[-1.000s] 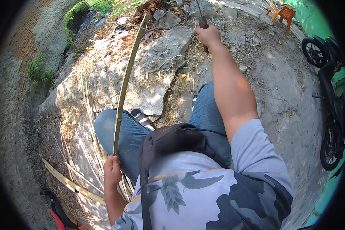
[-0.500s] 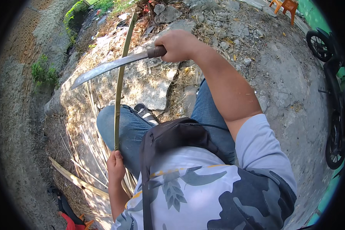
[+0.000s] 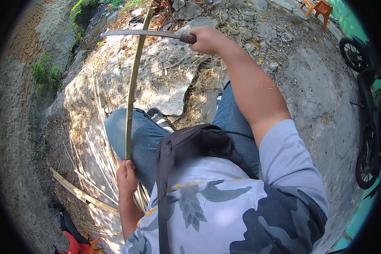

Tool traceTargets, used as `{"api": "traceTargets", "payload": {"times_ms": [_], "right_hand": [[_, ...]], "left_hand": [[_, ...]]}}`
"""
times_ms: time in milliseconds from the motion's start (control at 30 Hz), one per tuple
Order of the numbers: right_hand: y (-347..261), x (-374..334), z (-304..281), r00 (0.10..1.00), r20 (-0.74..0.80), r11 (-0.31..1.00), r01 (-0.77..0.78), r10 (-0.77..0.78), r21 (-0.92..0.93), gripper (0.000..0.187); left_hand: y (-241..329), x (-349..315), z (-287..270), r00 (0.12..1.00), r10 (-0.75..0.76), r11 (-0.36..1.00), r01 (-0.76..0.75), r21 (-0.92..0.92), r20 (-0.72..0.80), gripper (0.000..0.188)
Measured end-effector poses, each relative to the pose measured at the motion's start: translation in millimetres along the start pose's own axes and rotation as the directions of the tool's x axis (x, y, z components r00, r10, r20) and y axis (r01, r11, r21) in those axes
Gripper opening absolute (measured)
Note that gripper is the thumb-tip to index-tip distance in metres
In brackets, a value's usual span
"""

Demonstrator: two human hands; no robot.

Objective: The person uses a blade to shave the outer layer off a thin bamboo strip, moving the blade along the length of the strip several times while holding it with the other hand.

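Observation:
My left hand (image 3: 127, 177) is closed round the near end of a long, narrow bamboo strip (image 3: 131, 91), beside my left knee. The strip points away from me, tilted slightly right at its far end. In my right hand (image 3: 206, 40), arm stretched out, is the dark handle of a machete (image 3: 142, 32). Its long, slightly curved blade points left and crosses the strip a little below the far tip. Whether the edge touches the bamboo I cannot tell.
Several thin bamboo strips (image 3: 100, 157) lie left of my leg, with a wider split bamboo piece (image 3: 82, 195) beyond them. A black waist bag (image 3: 186, 146) rests on my lap. A motorbike (image 3: 367, 114) stands at right, orange plastic chairs (image 3: 322, 10) far right. A person in red (image 3: 76, 243) is at lower left.
My right hand has moved the machete farther away and slightly right, so the blade crosses nearer the strip's far end and lies more level. My left hand keeps its hold.

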State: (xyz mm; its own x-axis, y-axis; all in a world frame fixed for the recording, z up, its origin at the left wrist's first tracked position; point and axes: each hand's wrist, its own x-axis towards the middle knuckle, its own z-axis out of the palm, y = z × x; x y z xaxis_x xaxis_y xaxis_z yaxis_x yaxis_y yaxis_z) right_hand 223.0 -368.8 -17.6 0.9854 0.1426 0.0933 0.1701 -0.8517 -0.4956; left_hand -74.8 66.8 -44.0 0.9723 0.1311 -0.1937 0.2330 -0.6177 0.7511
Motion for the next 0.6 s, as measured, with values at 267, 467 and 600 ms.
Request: {"api": "traceTargets", "payload": {"times_ms": [267, 467, 600], "right_hand": [[-75.1, -31.7, 11.0, 0.903, 0.224, 0.885, 0.414, -0.368, -0.213, 0.015], [-97.9, -36.2, 17.9, 0.836, 0.333, 0.823, 0.52, -0.436, -0.228, 0.018], [-37.4, -5.5, 27.6, 0.987, 0.118, 0.981, 0.128, -0.111, -0.146, 0.021]], "left_hand": [[17.2, -3.9, 5.4, 0.997, 0.041, 0.985, -0.03, 0.172, -0.061, 0.047], [20.3, -11.2, 19.3, 0.977, 0.119, 0.941, -0.055, 0.333, -0.175, 0.047], [20.2, -11.0, 17.6, 0.981, 0.107, 0.946, -0.05, 0.321, -0.163, 0.046]]}}
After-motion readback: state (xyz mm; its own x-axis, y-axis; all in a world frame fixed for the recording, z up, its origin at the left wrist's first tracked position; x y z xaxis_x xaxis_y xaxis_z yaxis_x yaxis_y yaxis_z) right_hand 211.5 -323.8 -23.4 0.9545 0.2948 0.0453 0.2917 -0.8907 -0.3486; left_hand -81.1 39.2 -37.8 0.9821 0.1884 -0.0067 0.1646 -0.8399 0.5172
